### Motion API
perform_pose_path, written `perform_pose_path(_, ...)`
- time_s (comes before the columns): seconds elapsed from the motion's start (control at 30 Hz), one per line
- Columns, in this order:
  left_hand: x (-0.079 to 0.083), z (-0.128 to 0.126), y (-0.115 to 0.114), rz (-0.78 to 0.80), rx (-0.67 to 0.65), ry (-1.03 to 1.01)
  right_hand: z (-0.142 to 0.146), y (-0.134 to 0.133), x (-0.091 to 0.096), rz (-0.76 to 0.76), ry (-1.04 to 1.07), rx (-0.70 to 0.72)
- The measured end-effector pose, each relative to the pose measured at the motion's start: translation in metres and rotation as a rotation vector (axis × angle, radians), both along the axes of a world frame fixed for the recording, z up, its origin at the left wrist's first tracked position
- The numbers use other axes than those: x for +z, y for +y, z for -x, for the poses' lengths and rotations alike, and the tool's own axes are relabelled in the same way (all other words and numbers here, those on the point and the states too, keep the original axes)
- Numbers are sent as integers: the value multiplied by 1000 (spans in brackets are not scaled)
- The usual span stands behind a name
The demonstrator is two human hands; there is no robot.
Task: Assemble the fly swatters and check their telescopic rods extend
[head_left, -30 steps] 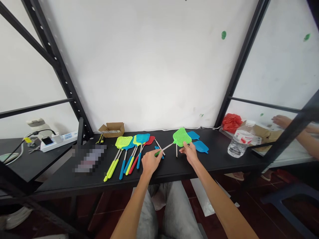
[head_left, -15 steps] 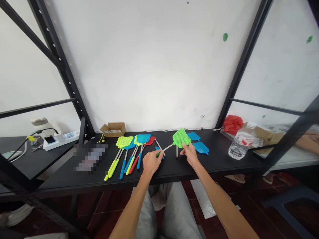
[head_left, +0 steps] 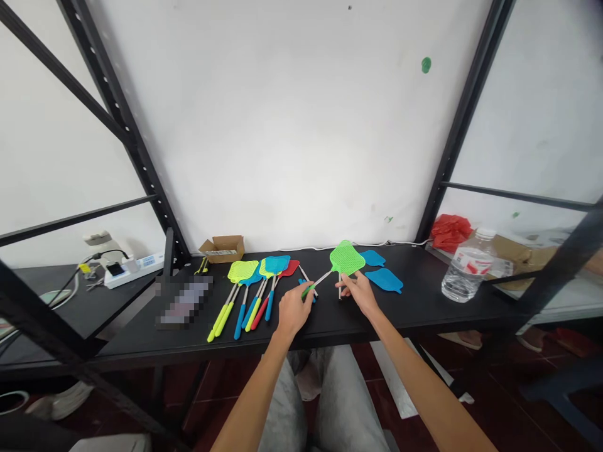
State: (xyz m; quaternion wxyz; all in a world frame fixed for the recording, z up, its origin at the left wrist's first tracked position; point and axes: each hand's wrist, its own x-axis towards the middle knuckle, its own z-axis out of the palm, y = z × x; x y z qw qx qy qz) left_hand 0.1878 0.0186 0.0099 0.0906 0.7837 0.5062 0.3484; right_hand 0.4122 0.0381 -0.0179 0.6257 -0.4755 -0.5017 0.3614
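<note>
My left hand (head_left: 295, 309) is closed around the green handle of a fly swatter (head_left: 347, 258). The swatter's green mesh head is raised over the table at the end of a thin metal shaft. Just below that head is my right hand (head_left: 358, 292), fingers apart, close to a short metal rod (head_left: 340, 287); whether they touch the rod is unclear. Two loose blue swatter heads (head_left: 385, 280) lie to the right of it. Left of my left hand, several assembled swatters with yellow, blue and red handles (head_left: 240, 321) lie in a fanned row. Behind that hand are more metal rods (head_left: 308, 279) and blue handles, partly hidden.
A small open cardboard box (head_left: 222, 250) stands at the back left, near a blurred-out flat object (head_left: 186, 303). A power strip (head_left: 134, 270) is farther left. At the right are a water bottle (head_left: 468, 267) and a red plastic bag (head_left: 451, 232). Black shelf posts (head_left: 464, 119) flank the table (head_left: 188, 346).
My right hand has come off the green swatter head and is lower, by the metal rod. My left hand keeps its hold. The whole view has shifted slightly.
</note>
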Motion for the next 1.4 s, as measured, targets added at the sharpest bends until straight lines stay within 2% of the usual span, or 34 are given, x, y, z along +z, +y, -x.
perform_pose_path(0.07,4,4,-5,-52,-48,-12,1,-1,2,23,-8,-10)
perform_pose_path(0.13,10,15,-8,-95,-15,13,2,-1,2,31,25,-43)
perform_pose_path(0.33,31,83,-7,-120,391,271,2,1,0,30,33,-56)
perform_pose_path(0.43,30,112,-8,-125,507,427,2,3,0,24,22,-61)
perform_pose_path(0.57,20,125,-14,-35,474,597,2,3,1,27,-11,-68)
perform_pose_path(0.67,16,116,-19,-29,449,617,3,0,3,37,-128,-140)
perform_pose_path(0.77,18,96,-21,-113,408,539,6,-5,6,30,-429,-333)
perform_pose_path(0.87,19,64,-19,-148,275,452,12,-7,9,86,-737,-476)
perform_pose_path(0.97,15,27,-13,-125,160,390,20,-7,9,174,-933,-476)
perform_pose_path(1.1,1,-7,0,-84,143,345,24,-4,7,234,-1041,-451)
perform_pose_path(1.27,-14,-6,11,-84,150,294,19,2,7,315,-1059,-427)
perform_pose_path(1.4,-17,2,11,-80,142,244,14,9,10,360,-1077,-433)
